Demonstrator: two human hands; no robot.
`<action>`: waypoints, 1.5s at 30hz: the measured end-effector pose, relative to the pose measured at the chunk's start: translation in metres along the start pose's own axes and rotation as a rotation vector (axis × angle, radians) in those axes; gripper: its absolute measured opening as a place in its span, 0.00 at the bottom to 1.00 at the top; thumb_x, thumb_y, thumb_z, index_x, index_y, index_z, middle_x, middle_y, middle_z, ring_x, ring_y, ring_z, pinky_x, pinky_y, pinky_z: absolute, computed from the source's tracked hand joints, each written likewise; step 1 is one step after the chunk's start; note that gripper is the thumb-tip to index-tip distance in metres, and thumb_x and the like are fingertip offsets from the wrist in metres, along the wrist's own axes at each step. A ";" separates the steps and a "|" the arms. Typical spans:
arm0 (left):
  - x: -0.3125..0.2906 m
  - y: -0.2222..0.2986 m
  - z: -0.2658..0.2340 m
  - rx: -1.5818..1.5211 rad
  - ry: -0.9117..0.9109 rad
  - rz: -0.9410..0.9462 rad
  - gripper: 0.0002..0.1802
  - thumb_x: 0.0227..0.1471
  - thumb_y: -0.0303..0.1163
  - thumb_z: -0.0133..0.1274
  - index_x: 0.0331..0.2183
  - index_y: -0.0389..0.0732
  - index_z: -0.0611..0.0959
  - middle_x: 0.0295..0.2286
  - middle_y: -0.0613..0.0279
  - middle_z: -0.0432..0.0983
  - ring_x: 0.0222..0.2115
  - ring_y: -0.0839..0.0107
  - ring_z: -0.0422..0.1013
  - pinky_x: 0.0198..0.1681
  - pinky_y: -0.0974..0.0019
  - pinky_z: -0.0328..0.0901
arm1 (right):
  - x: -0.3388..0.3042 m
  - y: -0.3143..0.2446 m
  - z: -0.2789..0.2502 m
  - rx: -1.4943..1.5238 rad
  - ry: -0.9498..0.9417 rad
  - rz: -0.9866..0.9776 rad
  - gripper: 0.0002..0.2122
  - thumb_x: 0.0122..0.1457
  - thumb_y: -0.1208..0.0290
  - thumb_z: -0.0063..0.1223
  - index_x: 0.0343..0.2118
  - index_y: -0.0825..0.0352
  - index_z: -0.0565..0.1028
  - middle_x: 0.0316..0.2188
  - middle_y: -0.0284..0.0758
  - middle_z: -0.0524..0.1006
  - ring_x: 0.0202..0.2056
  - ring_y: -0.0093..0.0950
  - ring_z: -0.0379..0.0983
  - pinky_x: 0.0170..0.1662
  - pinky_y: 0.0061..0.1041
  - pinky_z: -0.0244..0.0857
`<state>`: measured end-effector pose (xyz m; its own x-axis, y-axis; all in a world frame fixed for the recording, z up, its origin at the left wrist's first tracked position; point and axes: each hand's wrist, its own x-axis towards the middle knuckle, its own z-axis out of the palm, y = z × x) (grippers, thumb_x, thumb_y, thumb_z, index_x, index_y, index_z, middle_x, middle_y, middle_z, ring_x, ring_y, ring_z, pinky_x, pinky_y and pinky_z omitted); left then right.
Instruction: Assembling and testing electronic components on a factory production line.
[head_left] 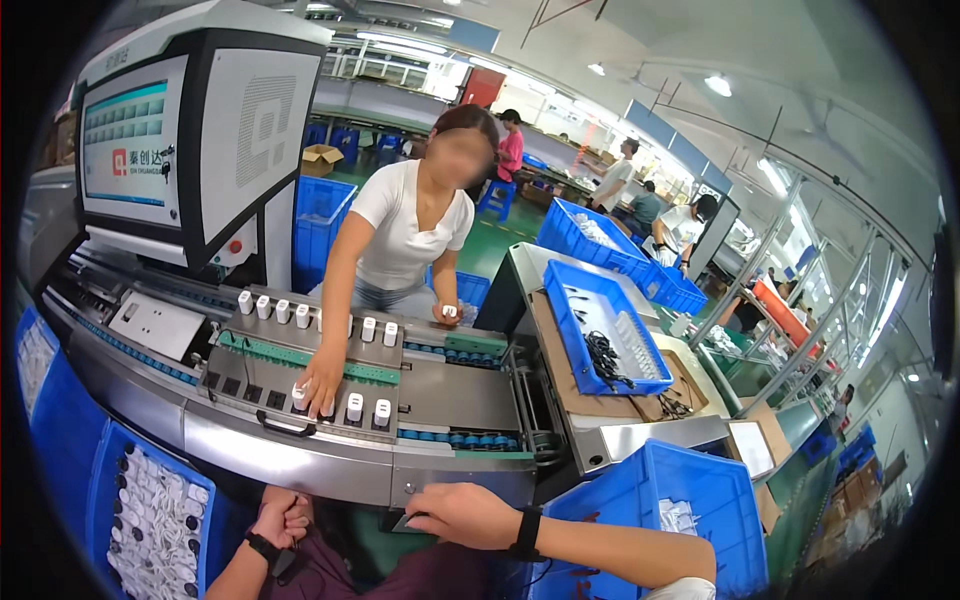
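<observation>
My left hand (283,515) rests over my lap below the machine's front edge. Its fingers are curled into a fist, and nothing shows in them. In front of the conveyor machine's metal edge (300,448) hangs my right hand (468,515), back up, its fingers bent and partly hidden. Beyond it lies a metal fixture plate (225,405) with dark sockets and a green strip. White charger blocks (355,407) stand in its front row, others (390,334) at the back. Across the machine, a co-worker's hand (322,383) touches a front-row block; the other hand holds a white block (449,311).
A cabinet with a screen (125,140) stands at the back left. At lower left, a blue bin (208,500) holds white cabled parts. Another blue bin (640,470) sits by my right forearm. On the right-hand bench, a blue tray (566,350) holds black cables and white pieces.
</observation>
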<state>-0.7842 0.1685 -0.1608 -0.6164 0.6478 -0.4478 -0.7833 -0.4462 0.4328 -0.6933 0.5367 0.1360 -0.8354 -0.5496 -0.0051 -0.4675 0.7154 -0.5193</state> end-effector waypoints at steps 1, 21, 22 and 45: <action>-0.001 0.002 0.006 0.004 -0.003 0.003 0.12 0.67 0.41 0.49 0.39 0.43 0.79 0.17 0.75 0.53 0.16 0.81 0.50 0.18 0.75 0.47 | 0.000 -0.002 -0.001 -0.004 -0.020 0.007 0.08 0.66 0.64 0.53 0.40 0.62 0.76 0.37 0.39 0.79 0.40 0.46 0.77 0.42 0.43 0.72; 0.009 -0.013 0.024 -0.028 -0.066 0.154 0.09 0.71 0.37 0.44 0.41 0.45 0.76 0.17 0.73 0.54 0.17 0.78 0.51 0.22 0.71 0.52 | 0.041 0.073 0.081 0.065 -0.197 0.080 0.10 0.64 0.63 0.53 0.40 0.65 0.72 0.31 0.43 0.81 0.36 0.46 0.79 0.39 0.42 0.72; 0.009 -0.013 0.025 -0.030 -0.054 0.162 0.09 0.71 0.38 0.44 0.40 0.45 0.76 0.17 0.72 0.54 0.18 0.77 0.52 0.22 0.71 0.52 | 0.054 0.078 0.101 0.096 -0.236 0.067 0.10 0.64 0.63 0.53 0.39 0.65 0.72 0.29 0.43 0.81 0.34 0.44 0.80 0.37 0.40 0.73; 0.023 -0.032 0.011 0.198 0.057 0.173 0.17 0.67 0.34 0.51 0.50 0.31 0.81 0.27 0.64 0.71 0.31 0.72 0.70 0.37 0.64 0.70 | 0.045 0.162 0.408 1.343 0.491 0.549 0.09 0.68 0.67 0.58 0.45 0.66 0.74 0.33 0.30 0.82 0.33 0.18 0.76 0.35 0.19 0.69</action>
<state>-0.7722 0.2047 -0.1761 -0.7476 0.5338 -0.3951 -0.6386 -0.4142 0.6486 -0.6887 0.4516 -0.2965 -0.9489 0.0298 -0.3143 0.2940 -0.2791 -0.9141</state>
